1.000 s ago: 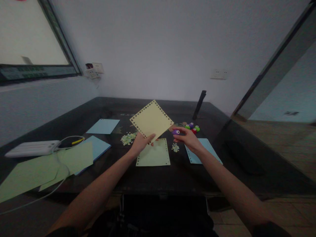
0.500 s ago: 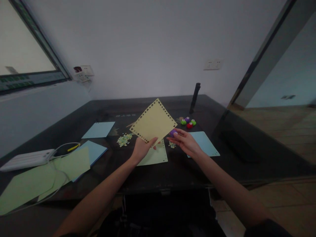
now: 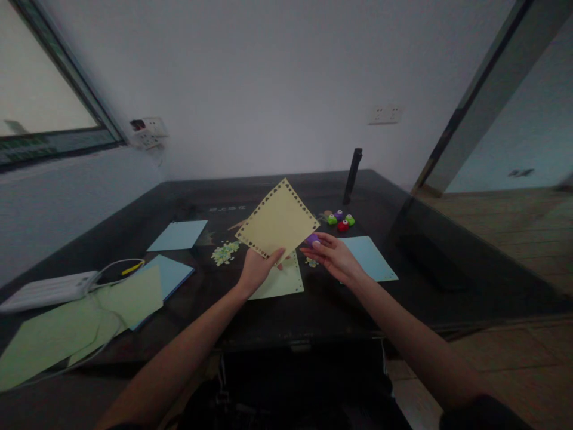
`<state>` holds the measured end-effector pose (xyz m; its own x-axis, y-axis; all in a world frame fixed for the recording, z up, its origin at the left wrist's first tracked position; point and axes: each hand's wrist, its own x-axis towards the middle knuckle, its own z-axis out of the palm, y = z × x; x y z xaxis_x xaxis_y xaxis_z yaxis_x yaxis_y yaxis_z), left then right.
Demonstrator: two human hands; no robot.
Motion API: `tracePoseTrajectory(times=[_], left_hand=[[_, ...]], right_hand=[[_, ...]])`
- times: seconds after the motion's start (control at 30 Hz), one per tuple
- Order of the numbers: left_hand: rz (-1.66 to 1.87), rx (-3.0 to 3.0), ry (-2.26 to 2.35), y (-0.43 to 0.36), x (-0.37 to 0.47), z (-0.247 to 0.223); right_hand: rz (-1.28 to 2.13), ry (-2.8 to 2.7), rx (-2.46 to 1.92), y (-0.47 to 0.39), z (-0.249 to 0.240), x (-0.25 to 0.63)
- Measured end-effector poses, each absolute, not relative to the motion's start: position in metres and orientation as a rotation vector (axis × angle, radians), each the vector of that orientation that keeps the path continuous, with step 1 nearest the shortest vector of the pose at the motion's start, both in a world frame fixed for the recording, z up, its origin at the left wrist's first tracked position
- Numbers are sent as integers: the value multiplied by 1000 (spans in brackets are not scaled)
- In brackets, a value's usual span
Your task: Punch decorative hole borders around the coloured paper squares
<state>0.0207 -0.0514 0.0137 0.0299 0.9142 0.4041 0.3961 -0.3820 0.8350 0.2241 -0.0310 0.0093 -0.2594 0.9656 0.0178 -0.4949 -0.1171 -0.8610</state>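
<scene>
A pale yellow sheet of paper [image 3: 278, 220] is held up above the table, turned corner-up, with dark punched holes along its edges. My left hand [image 3: 258, 270] pinches its lower corner, thumb on the front. In my right hand [image 3: 336, 255] is a small purple craft punch [image 3: 312, 239], close beside the sheet's right corner. Whether the punch touches the paper I cannot tell. Under the hands lies another pale green punched sheet [image 3: 282, 283], partly covered by my left hand. Small paper cutouts [image 3: 225, 253] form a pile to the left, and a smaller pile [image 3: 311, 262] lies below the punch.
Several green, purple and red punches [image 3: 343, 225] stand at the right back, near a black upright object [image 3: 353, 176]. Light blue sheets [image 3: 367, 258] lie right and left [image 3: 178, 235]. Green sheets [image 3: 58, 328], a white power strip [image 3: 49, 291] and its cable occupy the left front.
Almost nothing differs: the view shifts slightly. Both hands keep their hold on the sheet and the purple punch.
</scene>
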Motion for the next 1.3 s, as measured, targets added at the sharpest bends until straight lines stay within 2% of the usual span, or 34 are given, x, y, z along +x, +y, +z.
tracePoseTrajectory(times=[1.3], left_hand=[[1242, 1904, 1342, -52, 20, 7]], right_hand=[[1585, -933, -757, -35, 8, 223]])
